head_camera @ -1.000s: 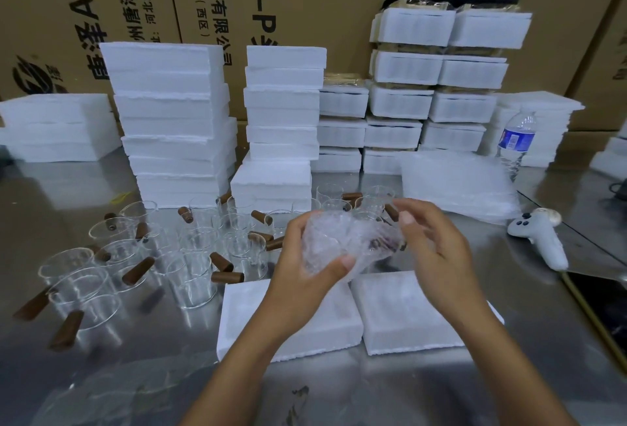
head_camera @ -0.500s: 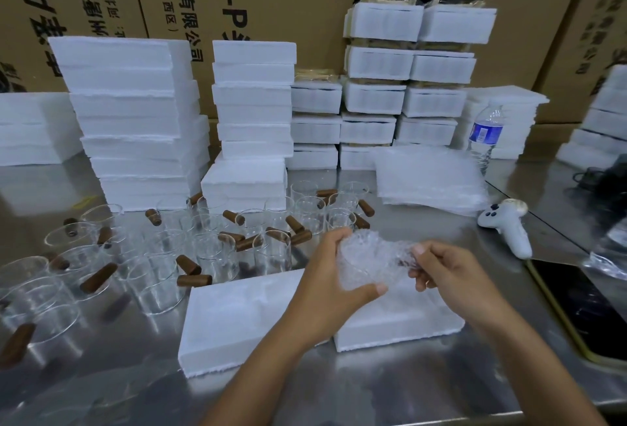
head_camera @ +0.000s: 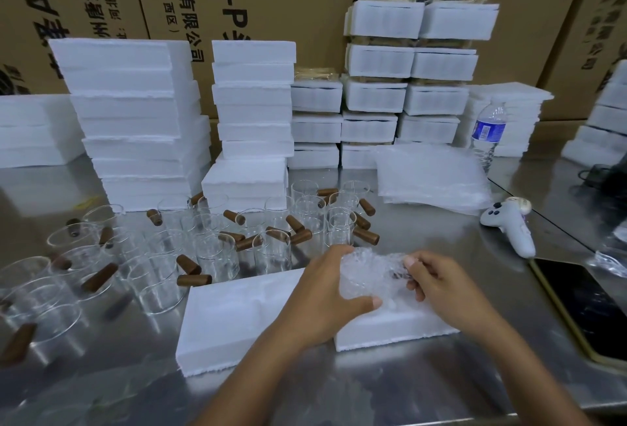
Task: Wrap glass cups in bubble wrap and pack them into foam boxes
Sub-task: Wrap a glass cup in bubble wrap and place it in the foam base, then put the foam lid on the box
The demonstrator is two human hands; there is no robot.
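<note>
wrapped cup [head_camera: 369,276] lowered to foam box [head_camera: 390,330] on counter [head_camera: 373,388] | gripped by left hand [head_camera: 325,293], its end pinched by right hand [head_camera: 444,286] | packing judged imminent

Glass cups [head_camera: 210,256] crowd the left; bare table [head_camera: 339,395] along the near edge.

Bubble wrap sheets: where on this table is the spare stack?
Find the tallest double column of foam boxes at the back of the steel table. At its foot, toward the right, lies the stack of bubble wrap sheets, with a water bottle behind it and a white controller in front. Unlike the solid white foam around it, it is flat and translucent.
</note>
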